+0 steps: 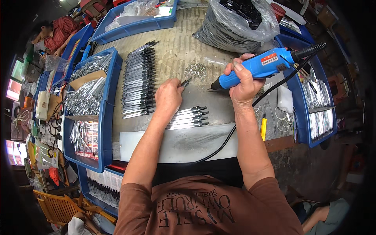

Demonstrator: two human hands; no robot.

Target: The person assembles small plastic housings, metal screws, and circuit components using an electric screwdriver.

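Blue plastic is filling the right hand [243, 80], whose fingers are wrapping around an electric screwdriver [256, 69] to the right of a heap of small metal parts [196, 71]. The screwdriver's bit is pointing leftward, just to the near right of that heap and apart from the other hand. On the heap's near left side, the left hand [168, 96] is pinching a dark-ended piece [186, 82]; its tip is poking out toward the heap, while the fingers are hiding the rest.

Well left of the heap, a long row of silver rods [139, 80] is lying side by side, and a blue tray [106, 109] is holding more beyond that row. Nearer the person than the heap, a short stack of rods [188, 118] is resting partly beneath the left forearm, which is covering its left ends. Behind and right of the heap, a clear plastic bag [227, 39] is bulging with dark contents. Right of the heap and nearer the person, a black cable [223, 145] is passing under the right wrist, and a yellow-handled tool [263, 128] is lying beside the forearm.
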